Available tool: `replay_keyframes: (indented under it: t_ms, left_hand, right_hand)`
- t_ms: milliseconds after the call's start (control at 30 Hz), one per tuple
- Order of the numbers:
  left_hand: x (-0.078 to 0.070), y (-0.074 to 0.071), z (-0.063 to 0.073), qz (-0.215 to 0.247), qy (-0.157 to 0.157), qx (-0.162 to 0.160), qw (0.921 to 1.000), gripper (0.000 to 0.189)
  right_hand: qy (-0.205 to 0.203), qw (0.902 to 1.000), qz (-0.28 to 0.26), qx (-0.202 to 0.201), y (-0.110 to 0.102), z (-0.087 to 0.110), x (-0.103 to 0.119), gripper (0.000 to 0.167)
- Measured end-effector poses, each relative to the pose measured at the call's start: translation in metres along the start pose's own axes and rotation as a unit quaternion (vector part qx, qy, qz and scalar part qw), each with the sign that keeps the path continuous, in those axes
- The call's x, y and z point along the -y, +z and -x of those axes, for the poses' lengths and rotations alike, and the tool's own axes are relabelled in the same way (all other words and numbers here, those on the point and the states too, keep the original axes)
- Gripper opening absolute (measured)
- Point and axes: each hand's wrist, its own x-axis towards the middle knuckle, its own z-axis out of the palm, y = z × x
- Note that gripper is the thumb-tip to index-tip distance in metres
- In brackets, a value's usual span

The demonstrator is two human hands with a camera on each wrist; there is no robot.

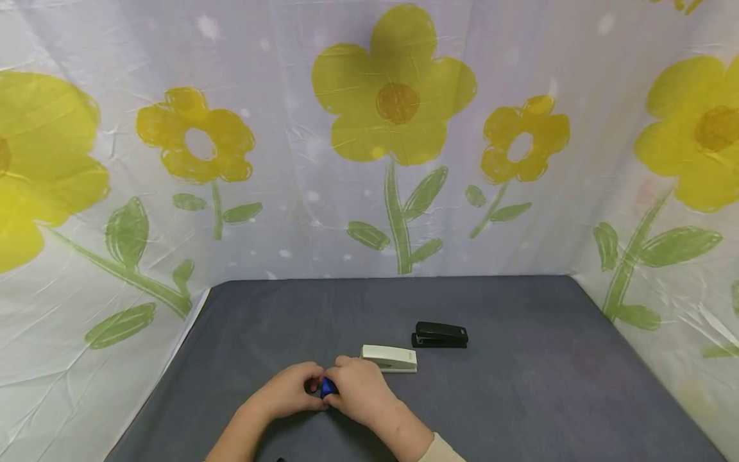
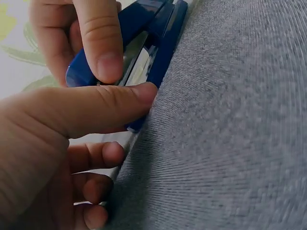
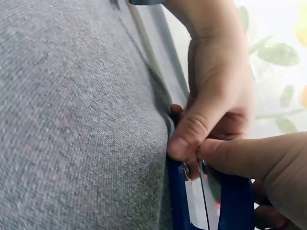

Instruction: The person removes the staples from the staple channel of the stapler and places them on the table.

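Head view: blue stapler [image 1: 328, 387] on dark grey cloth [image 1: 519, 398], between left hand [image 1: 291, 388] and right hand [image 1: 360, 388], held by both; white stapler [image 1: 392, 359] just beyond right hand; black stapler [image 1: 441, 335] farther back, rightward.
Left wrist view: left thumb [image 2: 136, 96] pressed on base [image 2: 165, 57]; right-hand fingers around raised upper arm [image 2: 136, 19].
Right wrist view: thumbs close together, upper arm apart from base.

A blue stapler [image 1: 328, 387], white stapler [image 1: 389, 357] and black stapler [image 1: 441, 334] make three.
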Motion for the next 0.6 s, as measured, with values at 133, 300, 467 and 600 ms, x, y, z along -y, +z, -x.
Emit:
replay_keyframes:
  t_ms: [133,300,467,600]
  left_hand:
    - [0.001,0.001,-0.001,-0.007,-0.013,-0.01,0.9998,0.036]
    - [0.005,0.001,-0.003,-0.007,-0.01,-0.011,0.9999,0.034]
    - [0.006,0.0,-0.003,-0.001,-0.014,-0.006,0.9999,0.035]
    - [0.006,0.0,-0.004,0.009,-0.018,0.001,0.9998,0.035]
  right_hand:
    - [-0.005,0.9998,-0.013,-0.012,0.003,0.0,-0.002,0.022]
    - [-0.005,0.9988,-0.045,-0.021,0.008,0.001,-0.008,0.021]
    - [-0.01,0.997,-0.07,-0.032,0.012,0.002,-0.011,0.02]
    - [-0.015,0.9956,-0.083,-0.039,0.013,0.002,-0.013,0.018]
